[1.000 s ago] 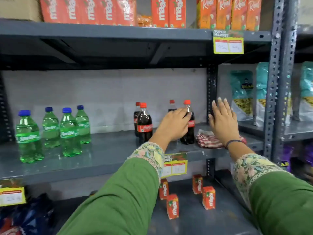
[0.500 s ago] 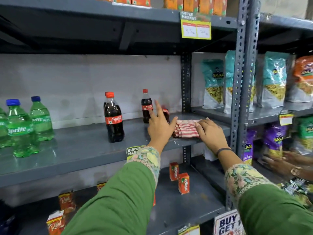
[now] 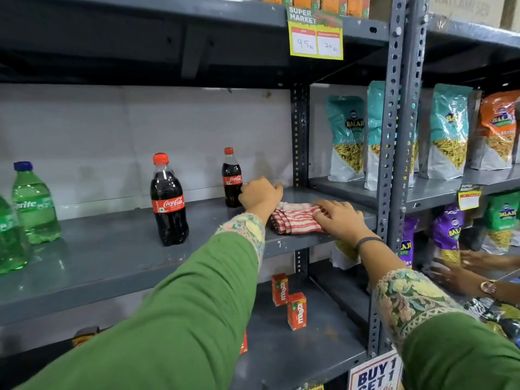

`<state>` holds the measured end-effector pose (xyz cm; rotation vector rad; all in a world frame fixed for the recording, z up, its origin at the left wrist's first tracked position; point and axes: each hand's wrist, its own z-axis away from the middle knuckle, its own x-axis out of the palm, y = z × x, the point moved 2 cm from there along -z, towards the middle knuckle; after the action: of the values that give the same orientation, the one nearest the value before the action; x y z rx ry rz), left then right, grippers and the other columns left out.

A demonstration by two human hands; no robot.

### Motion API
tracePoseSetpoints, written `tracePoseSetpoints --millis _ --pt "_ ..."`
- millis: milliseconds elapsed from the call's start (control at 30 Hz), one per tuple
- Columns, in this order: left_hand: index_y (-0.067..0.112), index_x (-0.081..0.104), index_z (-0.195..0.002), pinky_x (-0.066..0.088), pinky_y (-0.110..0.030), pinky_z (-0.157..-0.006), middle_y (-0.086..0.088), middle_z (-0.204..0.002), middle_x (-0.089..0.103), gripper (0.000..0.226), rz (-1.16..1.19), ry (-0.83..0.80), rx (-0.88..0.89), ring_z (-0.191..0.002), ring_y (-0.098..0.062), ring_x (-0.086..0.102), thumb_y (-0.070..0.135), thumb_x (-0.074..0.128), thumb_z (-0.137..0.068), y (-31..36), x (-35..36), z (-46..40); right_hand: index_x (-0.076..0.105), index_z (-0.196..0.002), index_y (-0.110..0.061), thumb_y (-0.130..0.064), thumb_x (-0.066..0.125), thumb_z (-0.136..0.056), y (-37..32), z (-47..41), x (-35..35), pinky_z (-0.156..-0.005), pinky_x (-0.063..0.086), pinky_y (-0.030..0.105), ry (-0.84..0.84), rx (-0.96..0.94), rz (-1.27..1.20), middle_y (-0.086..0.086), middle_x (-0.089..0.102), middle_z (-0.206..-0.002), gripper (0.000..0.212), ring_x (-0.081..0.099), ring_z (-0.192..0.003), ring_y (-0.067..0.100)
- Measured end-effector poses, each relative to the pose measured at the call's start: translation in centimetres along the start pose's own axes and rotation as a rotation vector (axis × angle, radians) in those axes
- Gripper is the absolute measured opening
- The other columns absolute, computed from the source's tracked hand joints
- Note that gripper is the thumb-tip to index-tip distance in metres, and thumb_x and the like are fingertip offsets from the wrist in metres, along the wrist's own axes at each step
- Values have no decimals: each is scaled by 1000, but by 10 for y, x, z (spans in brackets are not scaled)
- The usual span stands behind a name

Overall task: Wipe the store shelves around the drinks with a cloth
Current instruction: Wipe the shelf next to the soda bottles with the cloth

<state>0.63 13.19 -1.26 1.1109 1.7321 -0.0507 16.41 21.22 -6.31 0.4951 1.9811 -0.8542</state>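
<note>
A red-and-white striped cloth [image 3: 292,220] lies bunched at the right end of the grey middle shelf [image 3: 112,257]. My right hand [image 3: 339,218] lies flat on its right side, pressing it down. My left hand [image 3: 260,194] is curled at the back of the shelf, just left of the cloth and touching the far Coca-Cola bottle [image 3: 231,178]; whatever is under its fingers is hidden. A nearer Coca-Cola bottle [image 3: 168,204] stands upright mid-shelf. Green Sprite bottles [image 3: 33,209] stand at the far left.
A perforated steel upright [image 3: 394,136] bounds the shelf on the right. Snack bags [image 3: 346,136] fill the bay beyond it. Small Maaza cartons [image 3: 297,311] stand on the lower shelf. Another person's hands [image 3: 461,274] work at the lower right. A price tag [image 3: 315,38] hangs overhead.
My view has swung right. My right hand came down from the upright onto the cloth. My left hand moved off the bottle it gripped and curled near the back of the shelf.
</note>
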Motion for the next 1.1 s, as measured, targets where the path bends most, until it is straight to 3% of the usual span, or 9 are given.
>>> tracePoseSetpoints --millis 100,200,333,400,500,667,933,1033,1100 --pt "11 61 -110 47 -33 -80 -8 -114 64 39 -86 -216 -117 -104 -27 57 39 57 -82 0 9 -19 30 -142 -35 -40 35 -93 -2 -5 -4 -111 21 50 -58 15 61 1 40 -148 50 25 -139 27" --pt "10 62 -101 51 -33 -80 -5 -113 66 36 -145 -475 -115 -94 -27 62 38 59 -79 -1 4 -29 33 -142 -37 -42 36 -92 -2 -10 -5 -110 22 51 -78 35 95 4 41 -146 50 26 -137 29" --pt "3 56 -121 48 -35 -99 -10 -118 60 53 -64 -555 -83 -110 -27 59 33 68 -79 -4 -15 -22 43 -134 -37 -41 43 -89 -3 -11 -2 -107 26 49 16 88 23 8 48 -140 45 32 -132 32" --pt "5 58 -115 50 -36 -97 -11 -111 63 55 0 -488 -105 -104 -26 62 35 73 -71 -18 -15 -17 50 -129 -32 -39 46 -88 -5 -10 1 -103 31 48 104 122 -13 10 54 -133 42 37 -128 33" --pt "12 56 -103 53 -31 -85 -8 -95 60 50 227 -213 -180 -95 -26 61 37 75 -64 -41 -13 -6 55 -123 -28 -37 49 -85 -7 -6 8 -97 36 46 253 164 -59 12 61 -124 40 43 -121 35" --pt "8 46 -124 52 -39 -89 -12 -122 58 76 712 3 -247 -110 -31 58 26 82 -60 -58 -12 4 57 -120 -24 -35 49 -84 -13 -2 13 -94 37 45 362 219 -55 15 62 -118 39 45 -116 37" --pt "11 28 -126 43 -39 -98 -15 -134 41 79 859 -16 -174 -120 -30 47 6 79 -67 -47 -7 22 59 -114 -13 -30 52 -85 -28 17 17 -90 38 45 553 334 -67 20 63 -114 34 46 -112 39" --pt "10 28 -123 44 -42 -98 -15 -132 45 77 848 12 -235 -119 -31 49 6 80 -66 -47 -8 23 57 -114 -14 -31 56 -83 -30 31 16 -88 41 45 625 412 -240 18 62 -117 36 45 -114 38" --pt "10 28 -123 45 -44 -99 -15 -131 47 78 827 20 -260 -119 -32 51 7 81 -66 -47 -9 25 56 -118 -15 -31 58 -81 -31 45 20 -86 44 44 682 485 -484 16 62 -119 41 46 -114 37"
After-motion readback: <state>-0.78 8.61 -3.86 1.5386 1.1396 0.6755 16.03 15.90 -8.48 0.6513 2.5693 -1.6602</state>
